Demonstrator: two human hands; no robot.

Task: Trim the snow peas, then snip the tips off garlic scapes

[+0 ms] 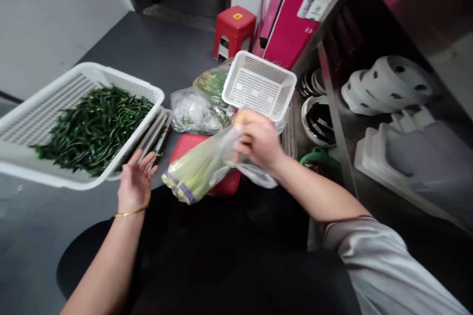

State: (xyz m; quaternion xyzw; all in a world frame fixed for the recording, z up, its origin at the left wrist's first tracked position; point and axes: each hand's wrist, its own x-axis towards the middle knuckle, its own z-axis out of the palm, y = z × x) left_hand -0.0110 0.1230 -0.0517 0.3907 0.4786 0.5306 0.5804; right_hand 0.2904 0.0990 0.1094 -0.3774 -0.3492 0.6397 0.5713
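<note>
The right hand (258,141) is curled round the gathered neck of the bag (195,170), at its two o'clock over the red surface (226,184); it would be best to keep that neck bunched and let the left hand (135,184), at nine o'clock with fingers loosely spread and empty, cup the likely heavier end. Thin, creased, clear film wraps straight pale-green stalks with purple bands, while toward ten o'clock a slotted white basket (135,83) holds slender, glossy chillies (98,128).

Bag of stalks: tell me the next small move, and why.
Probably bring the left hand to the stalks at their bound end: it looks open and empty, while the right hand alone grips the bag by the opposite end.
</note>
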